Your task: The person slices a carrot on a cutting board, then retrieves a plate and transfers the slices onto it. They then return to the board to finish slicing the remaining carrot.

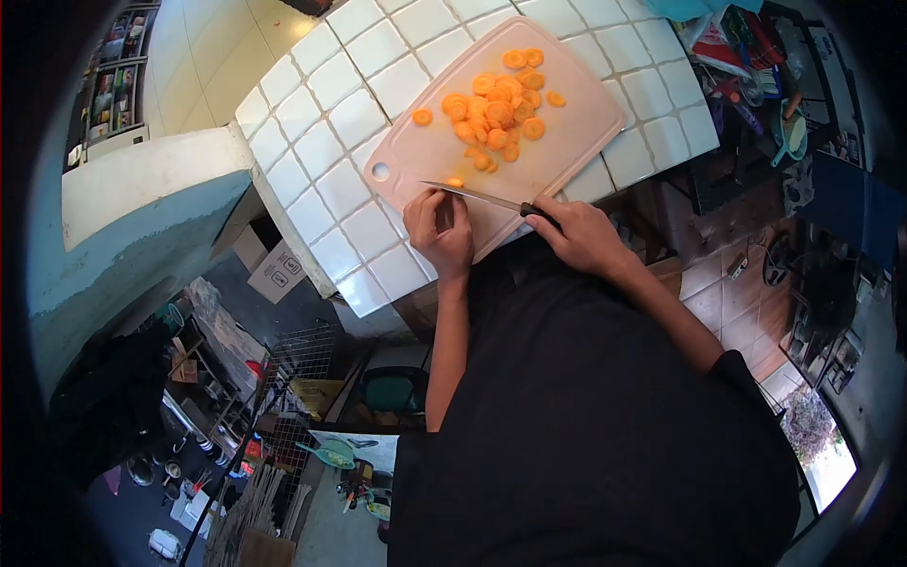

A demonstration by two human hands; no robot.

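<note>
A pale pink cutting board point(567, 151) lies on the white tiled counter. Several orange carrot slices point(496, 109) are heaped on its upper middle, with a few loose ones around them. My right hand point(578, 234) is closed round the black handle of a knife point(487, 197), whose blade points left over the board's near edge. Beside the blade tip, my left hand point(440, 227) has its fingers curled together at the board; what they hold, if anything, is hidden. One small carrot slice point(455, 181) lies just beyond the blade near the left fingertips.
The tiled counter point(321, 104) extends round the board. Bags and utensils, with a green strainer point(792, 132), are at its right. A cardboard box point(277, 271) stands low on the left, near a wire rack point(307, 354). A low wall point(156, 184) adjoins the counter's left side.
</note>
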